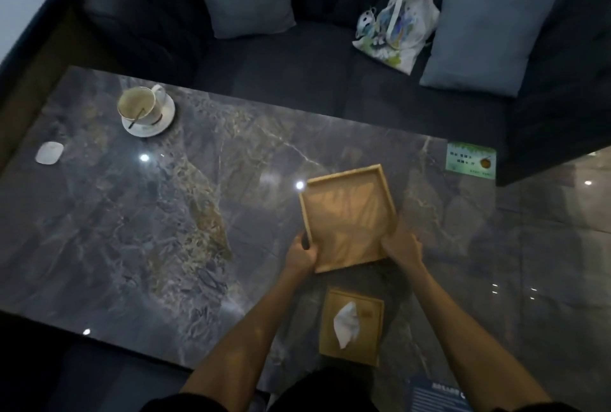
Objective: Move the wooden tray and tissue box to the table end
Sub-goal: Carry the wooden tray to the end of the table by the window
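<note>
An empty square wooden tray (347, 213) lies on the dark marble table (148, 229), toward its right part. My left hand (301, 254) grips the tray's near left corner. My right hand (401, 244) grips its near right corner. Just below the tray, between my forearms, stands a wooden tissue box (367, 315) with a white tissue (345, 324) sticking out of its top. The tray and the box are a small gap apart.
A white cup on a saucer (147, 110) with a spoon stands at the table's far left. A small white item (49, 153) lies left of it. A green card (471, 160) sits at the far right corner. Behind is a dark sofa with cushions (486, 37) and a printed bag (396, 27).
</note>
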`<state>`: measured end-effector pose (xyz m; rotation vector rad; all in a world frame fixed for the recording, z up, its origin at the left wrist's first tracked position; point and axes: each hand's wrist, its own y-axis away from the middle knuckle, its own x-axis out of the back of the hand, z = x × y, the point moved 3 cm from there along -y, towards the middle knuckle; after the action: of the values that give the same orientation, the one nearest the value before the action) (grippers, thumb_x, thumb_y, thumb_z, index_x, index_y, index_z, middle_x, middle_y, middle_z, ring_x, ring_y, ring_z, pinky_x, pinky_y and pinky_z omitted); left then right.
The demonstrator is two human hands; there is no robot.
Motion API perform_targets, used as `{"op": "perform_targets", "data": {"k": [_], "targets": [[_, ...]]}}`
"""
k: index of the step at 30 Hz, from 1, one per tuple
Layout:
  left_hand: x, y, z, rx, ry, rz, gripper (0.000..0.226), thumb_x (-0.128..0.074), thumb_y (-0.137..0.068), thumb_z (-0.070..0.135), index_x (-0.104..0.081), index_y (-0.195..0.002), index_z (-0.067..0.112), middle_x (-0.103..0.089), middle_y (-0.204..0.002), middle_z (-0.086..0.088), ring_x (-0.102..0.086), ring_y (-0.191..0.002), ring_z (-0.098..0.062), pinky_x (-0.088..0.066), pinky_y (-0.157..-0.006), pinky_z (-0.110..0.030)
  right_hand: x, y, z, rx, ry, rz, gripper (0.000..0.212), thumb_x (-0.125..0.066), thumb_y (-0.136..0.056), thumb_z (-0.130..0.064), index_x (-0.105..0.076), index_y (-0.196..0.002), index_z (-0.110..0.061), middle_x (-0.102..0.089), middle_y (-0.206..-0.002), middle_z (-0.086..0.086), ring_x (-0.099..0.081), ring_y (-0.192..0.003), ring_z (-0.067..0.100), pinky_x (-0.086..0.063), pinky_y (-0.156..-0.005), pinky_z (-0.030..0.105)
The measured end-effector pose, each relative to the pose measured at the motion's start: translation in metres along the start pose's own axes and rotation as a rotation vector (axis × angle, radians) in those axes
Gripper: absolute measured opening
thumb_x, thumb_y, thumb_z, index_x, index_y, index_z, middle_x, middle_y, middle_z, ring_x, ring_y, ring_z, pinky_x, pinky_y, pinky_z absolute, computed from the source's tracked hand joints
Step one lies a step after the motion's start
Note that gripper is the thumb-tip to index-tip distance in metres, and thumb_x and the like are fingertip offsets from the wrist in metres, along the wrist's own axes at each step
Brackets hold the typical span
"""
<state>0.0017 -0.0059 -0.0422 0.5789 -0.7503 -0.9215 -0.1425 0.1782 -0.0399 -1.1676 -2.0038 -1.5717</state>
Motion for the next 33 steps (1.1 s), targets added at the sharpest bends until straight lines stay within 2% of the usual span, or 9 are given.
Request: {"op": "perform_targets", "data": {"k": [3, 6, 8, 11, 14, 17, 23, 28, 33], "targets": [[0.019, -0.008, -0.002, 0.014, -0.049, 0.135, 0.044, -0.054, -0.092, 0.000, -0.050, -0.136, -0.005, -0.057, -0.134, -0.026, -0.053, -0.128, -0.037, -0.046, -0.107, -0.046, -0.008, 0.003, -0.002, 0.051, 0.035, -0.047, 0.078, -0.052, -0.091, -0.029, -0.009, -0.156, -0.026, -0.032, -0.158, 0.016, -0.038, -0.141, 0.040, -0.035, -0.115, 0.054], [0.024, -0.003, -0.007, 0.165, -0.064, 0.241, 0.065, -0.052, -0.094, 0.005, -0.023, -0.152, 0.000, -0.030, -0.154, -0.026, -0.026, -0.145, -0.040, -0.028, -0.120, -0.046, -0.007, 0.000, -0.016, 0.256, -0.078, -0.144, 0.075, -0.054, -0.092, -0.018, -0.014, -0.156, -0.020, -0.044, -0.149, 0.016, -0.048, -0.134, 0.038, -0.044, -0.110, 0.044], [0.019, 0.004, -0.004, 0.256, -0.048, 0.336, 0.075, -0.054, -0.095, 0.010, -0.009, -0.155, 0.003, -0.021, -0.156, -0.029, -0.023, -0.145, -0.042, -0.024, -0.119, -0.047, -0.014, -0.005, -0.023, 0.324, -0.183, -0.314, 0.069, -0.059, -0.088, -0.014, -0.029, -0.149, -0.005, -0.056, -0.128, 0.014, -0.062, -0.113, 0.038, -0.055, -0.087, 0.031], [0.014, 0.008, -0.001, 0.391, 0.015, 0.470, 0.082, -0.058, -0.093, 0.015, -0.005, -0.156, 0.008, -0.023, -0.154, -0.027, -0.038, -0.137, -0.045, -0.034, -0.113, -0.050, -0.023, -0.004, -0.025, 0.187, -0.053, -0.564, 0.060, -0.068, -0.086, -0.028, -0.042, -0.139, -0.015, -0.063, -0.101, 0.011, -0.066, -0.074, 0.024, -0.053, -0.057, 0.032], [0.004, 0.004, -0.014, 0.455, 0.034, 0.354, 0.076, -0.055, -0.092, 0.018, -0.012, -0.154, 0.007, -0.043, -0.147, -0.022, -0.057, -0.123, -0.037, -0.053, -0.100, -0.044, -0.011, -0.025, -0.037, 0.293, -0.115, -0.291, 0.069, -0.071, -0.083, -0.019, -0.039, -0.143, -0.010, -0.060, -0.132, 0.018, -0.061, -0.119, 0.035, -0.053, -0.098, 0.044], [-0.024, 0.016, -0.018, 0.495, 0.415, 0.233, 0.070, -0.055, -0.094, 0.005, -0.017, -0.152, 0.008, -0.054, -0.126, -0.021, -0.067, -0.084, -0.028, -0.063, -0.065, -0.040, 0.004, -0.042, -0.063, 0.339, -0.153, -0.198, 0.083, -0.066, -0.087, -0.015, -0.019, -0.156, -0.016, -0.051, -0.144, 0.024, -0.049, -0.133, 0.037, -0.044, -0.110, 0.044], [-0.044, 0.022, -0.017, 0.507, 0.657, 0.163, 0.095, -0.064, -0.087, -0.006, -0.003, -0.154, 0.024, -0.040, -0.146, -0.023, -0.051, -0.128, -0.043, -0.052, -0.097, -0.057, 0.000, -0.065, -0.109, 0.364, -0.040, -0.261, 0.088, -0.064, -0.092, -0.031, -0.004, -0.157, -0.031, 0.007, -0.165, 0.011, -0.007, -0.152, 0.036, -0.018, -0.124, 0.046], [-0.018, 0.005, -0.023, 0.456, 0.586, 0.101, 0.064, -0.053, -0.093, -0.004, -0.025, -0.149, 0.011, -0.053, -0.126, -0.020, -0.063, -0.100, -0.033, -0.061, -0.084, -0.046, -0.014, -0.060, -0.118, 0.376, 0.239, -0.186, 0.072, -0.052, -0.095, -0.025, -0.015, -0.156, -0.012, -0.020, -0.161, 0.015, -0.014, -0.152, 0.026, -0.011, -0.126, 0.036], [0.035, -0.008, -0.037, 0.277, 0.524, 0.145, 0.072, -0.056, -0.095, 0.005, -0.015, -0.152, 0.024, -0.049, -0.141, -0.016, -0.056, -0.122, -0.044, -0.057, -0.074, -0.045, -0.034, -0.031, -0.115, 0.250, 0.181, -0.116, 0.060, -0.050, -0.097, -0.022, -0.029, -0.153, -0.017, -0.031, -0.157, 0.016, -0.032, -0.144, 0.033, -0.026, -0.121, 0.038]]}}
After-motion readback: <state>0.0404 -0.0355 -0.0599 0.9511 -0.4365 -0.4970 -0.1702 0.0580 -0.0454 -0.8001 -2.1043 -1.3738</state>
